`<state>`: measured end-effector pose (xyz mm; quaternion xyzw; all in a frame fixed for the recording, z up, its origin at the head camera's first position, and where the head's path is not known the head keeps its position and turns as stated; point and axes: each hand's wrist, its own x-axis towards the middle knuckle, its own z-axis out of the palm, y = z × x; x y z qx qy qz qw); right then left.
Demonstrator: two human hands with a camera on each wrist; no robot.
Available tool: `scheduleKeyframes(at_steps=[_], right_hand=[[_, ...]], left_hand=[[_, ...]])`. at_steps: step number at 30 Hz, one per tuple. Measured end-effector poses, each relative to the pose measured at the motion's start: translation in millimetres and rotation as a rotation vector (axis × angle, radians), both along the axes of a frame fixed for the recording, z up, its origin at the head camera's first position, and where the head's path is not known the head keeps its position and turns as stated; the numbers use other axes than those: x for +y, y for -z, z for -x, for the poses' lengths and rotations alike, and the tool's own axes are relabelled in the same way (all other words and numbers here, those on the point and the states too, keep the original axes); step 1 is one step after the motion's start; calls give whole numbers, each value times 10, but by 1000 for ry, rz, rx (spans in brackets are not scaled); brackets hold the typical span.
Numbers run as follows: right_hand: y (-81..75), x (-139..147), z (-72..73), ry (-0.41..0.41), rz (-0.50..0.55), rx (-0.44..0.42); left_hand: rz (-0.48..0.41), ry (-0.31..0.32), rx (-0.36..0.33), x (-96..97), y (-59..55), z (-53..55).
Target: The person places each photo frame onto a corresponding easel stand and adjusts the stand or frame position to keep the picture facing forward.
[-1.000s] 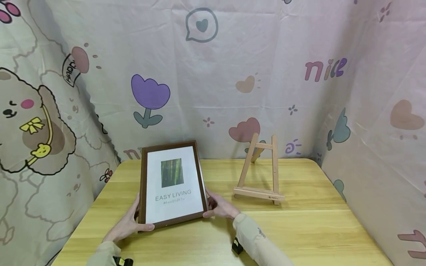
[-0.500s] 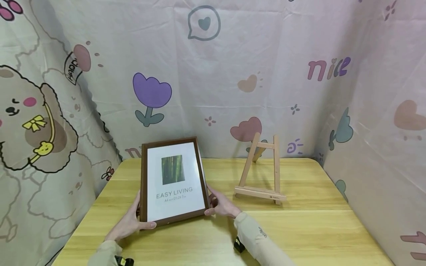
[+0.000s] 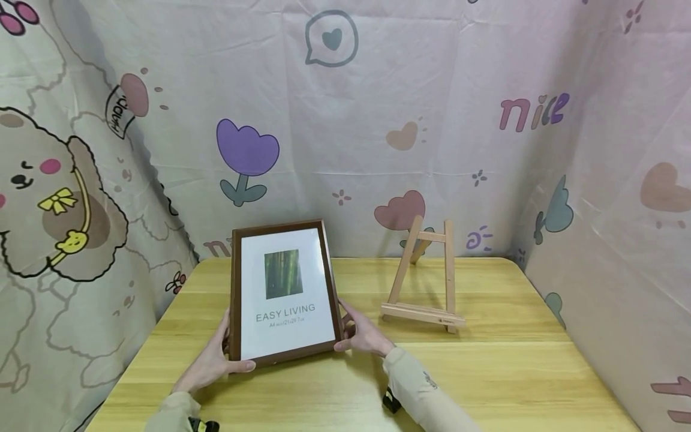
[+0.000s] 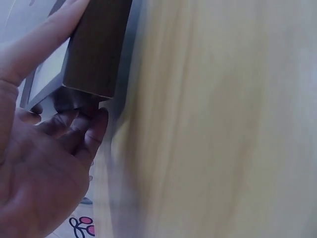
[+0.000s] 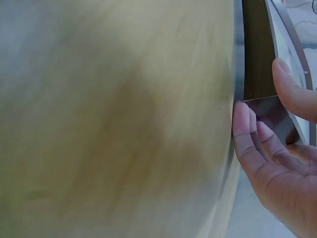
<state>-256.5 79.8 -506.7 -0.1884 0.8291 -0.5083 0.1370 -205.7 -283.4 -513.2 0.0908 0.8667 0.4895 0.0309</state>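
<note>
A brown picture frame (image 3: 286, 327) with a white insert reading "EASY LIVING" leans back on the left half of the table, turned slightly. My left hand (image 3: 207, 360) grips its lower left corner, thumb over the front of the bottom edge and fingers along the side. At the lower right corner, my right hand (image 3: 364, 335) holds the frame the same way. The left wrist view shows the frame's thick edge (image 4: 96, 49) between thumb and curled fingers. In the right wrist view, the fingertips (image 5: 241, 119) reach behind the frame's corner. Its back is hidden.
A small wooden easel (image 3: 423, 312) stands to the right of the frame, its ledge facing forward. The wood-grain table (image 3: 486, 372) ends at a patterned cloth (image 3: 335, 150) hanging behind and at both sides.
The picture frame has tilted a little more upright, its top edge rising, and has shifted slightly right along with both hands. The easel stays put.
</note>
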Motion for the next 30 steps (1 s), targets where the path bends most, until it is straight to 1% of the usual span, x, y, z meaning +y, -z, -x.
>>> scheduleKeyframes(at_steps=[3,7,15,20,26,30], right_hand=[[-6,7,0,9,-13,20],[-25,15,9,19,-45,56],[-48,40,26,13,-47,128],[-38,62,37,15,-35,144],[-41,83,29,50,-66,193],[-71,111,14,68,-55,191]], left_hand=[[-4,-11,-2,19,-6,8],[-12,-19,13,41,-13,14],[-24,-31,53,88,-30,33],[-7,-37,86,123,-21,55],[-22,-36,114,183,-23,60],[-40,-36,130,222,-31,65]])
